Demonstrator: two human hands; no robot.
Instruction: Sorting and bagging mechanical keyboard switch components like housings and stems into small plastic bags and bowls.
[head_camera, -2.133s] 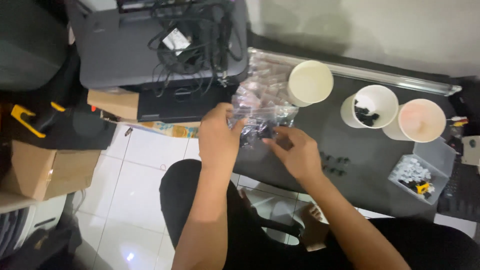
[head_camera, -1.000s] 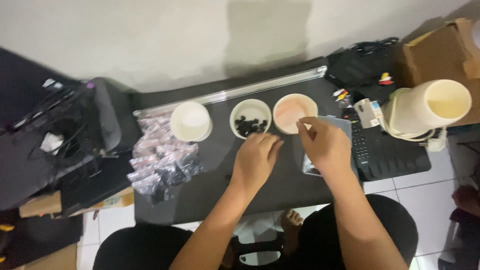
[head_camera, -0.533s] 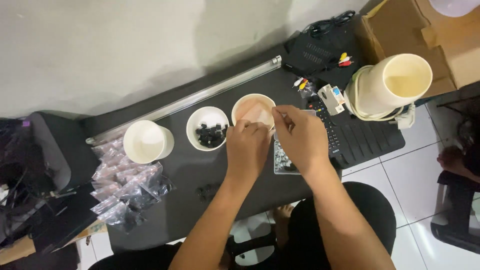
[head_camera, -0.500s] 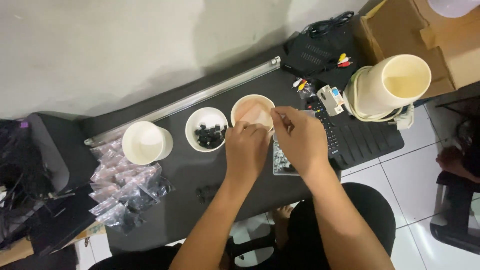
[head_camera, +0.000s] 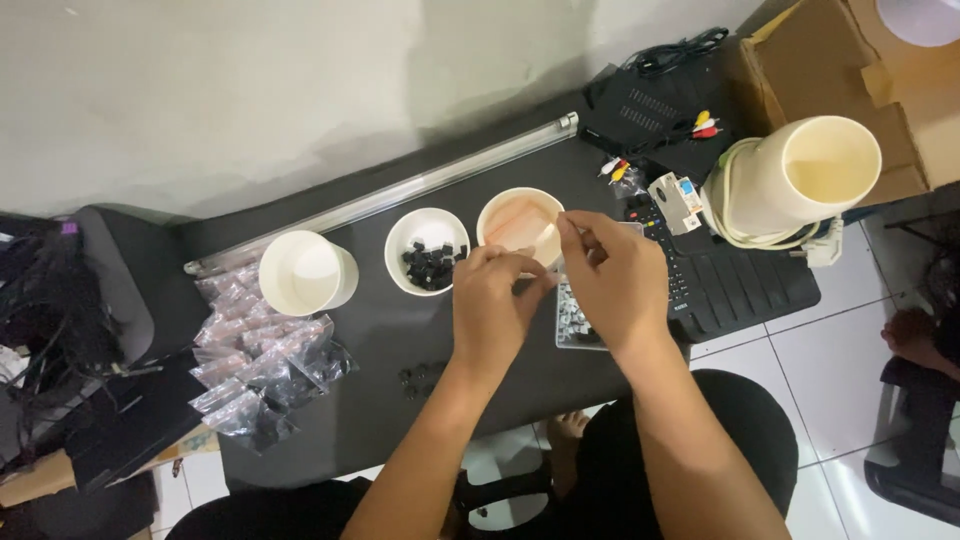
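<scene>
Both my hands have moved from the bags (head_camera: 265, 365) to the pink cup (head_camera: 520, 222). My left hand (head_camera: 493, 310) and right hand (head_camera: 615, 280) pinch something tiny; I cannot tell what.

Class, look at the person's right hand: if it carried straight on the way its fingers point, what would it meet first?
Probably the peach-tinted paper cup: the right hand points its fingers up-left at the cup's rim, though height above it is unclear.

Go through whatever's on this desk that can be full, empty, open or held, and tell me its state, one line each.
left paper cup: upright, looks empty
middle paper cup: upright, holds small black parts
right paper cup: upright, no parts visible inside
tall cup stack: top cup empty
clear tray: open, holds small pale parts
plastic bags: piled, lying flat
left hand: fingertips pinched, contents hidden
right hand: fingertips pinched, contents hidden
</scene>
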